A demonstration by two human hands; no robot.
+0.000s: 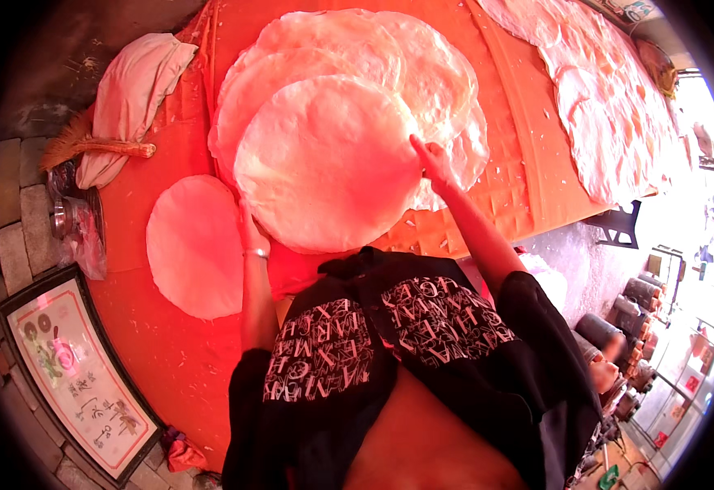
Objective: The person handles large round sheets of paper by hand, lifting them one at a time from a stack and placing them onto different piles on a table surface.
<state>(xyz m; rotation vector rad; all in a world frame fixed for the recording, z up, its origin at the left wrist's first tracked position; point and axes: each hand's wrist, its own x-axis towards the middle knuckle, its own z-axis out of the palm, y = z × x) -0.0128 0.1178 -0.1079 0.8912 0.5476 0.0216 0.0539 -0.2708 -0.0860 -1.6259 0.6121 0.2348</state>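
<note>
A large, thin round flatbread (pixel 332 165) lies in front of me on top of several overlapping ones. My right hand (pixel 435 164) grips its right edge, index finger laid along the rim. At its lower left edge is my left hand (pixel 251 229), with a bangle at the wrist; its fingers are partly hidden at the bread's rim. Beneath and behind, the overlapping flatbreads (pixel 443 73) spread on an orange-red cloth (pixel 510 153). Another round flatbread (pixel 194 251) lies flat just left of my left hand.
More flatbreads (pixel 608 116) cover the far right of the cloth. At the left are a folded pale cloth (pixel 133 86), a straw brush (pixel 96 146), a plastic bag (pixel 84 239) and a framed panel bearing writing (pixel 78 373). Dark cylinders (pixel 602 334) stand beyond the right edge.
</note>
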